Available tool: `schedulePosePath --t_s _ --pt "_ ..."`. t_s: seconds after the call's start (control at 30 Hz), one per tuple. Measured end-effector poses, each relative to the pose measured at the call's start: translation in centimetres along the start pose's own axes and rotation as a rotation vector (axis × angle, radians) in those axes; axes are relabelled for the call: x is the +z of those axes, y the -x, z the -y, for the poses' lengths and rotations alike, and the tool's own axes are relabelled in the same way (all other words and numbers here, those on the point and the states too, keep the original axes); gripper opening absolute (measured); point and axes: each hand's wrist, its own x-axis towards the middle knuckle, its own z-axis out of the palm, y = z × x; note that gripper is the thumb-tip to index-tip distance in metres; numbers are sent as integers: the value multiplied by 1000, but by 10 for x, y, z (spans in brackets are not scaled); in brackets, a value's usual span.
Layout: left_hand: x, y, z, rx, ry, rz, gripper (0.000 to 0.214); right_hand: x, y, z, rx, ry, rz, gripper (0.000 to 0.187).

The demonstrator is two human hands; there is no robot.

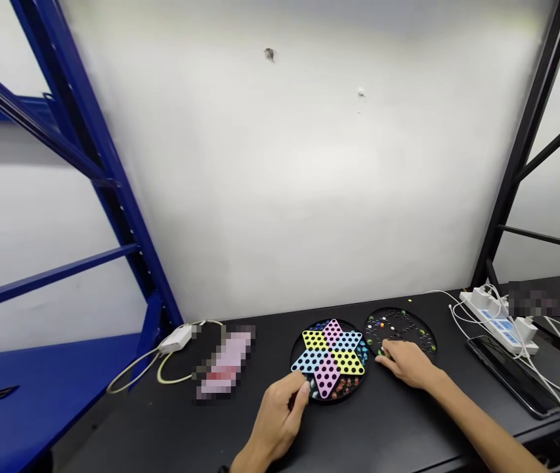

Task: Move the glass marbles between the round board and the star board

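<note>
A round black Chinese checkers board (331,358) with a yellow, pink and blue star lies on the black table (383,427). Small coloured marbles sit round its rim. My left hand (280,410) is at the board's near left edge, fingers curled in a pinch against the rim; what they hold is hidden. To the right lies a round black tray (400,328) with scattered coloured marbles. My right hand (408,362) rests on the tray's near edge, fingers bent down over the marbles.
A white charger with a looped cable (176,340) and a blurred pink object (225,364) lie at the left. A white power strip (499,322) with plugs and cables and a dark phone (509,374) lie at the right. Blue shelving (63,276) stands left, a black frame (530,131) right.
</note>
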Motion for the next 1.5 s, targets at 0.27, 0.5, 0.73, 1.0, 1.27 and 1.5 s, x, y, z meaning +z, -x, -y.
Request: schedulePosePath --t_s 0.27,0.5,0.73,1.0,1.27,1.5 --pt "0 1 2 -7 -2 8 41 7 0 4 -15 -19 -94 28" --pt "1 1 3 -4 3 9 40 -5 -3 1 27 -226 -1 27" --pt "3 3 8 -10 12 28 40 -14 -13 -22 294 -1413 -229 40" --pt "3 2 5 1 -5 19 41 -30 2 -81 492 -1278 -365 30" --pt "3 0 6 10 3 5 40 -21 14 -95 545 95 -147 31" --pt "3 0 4 -3 7 8 39 -11 8 -71 444 415 -28 30"
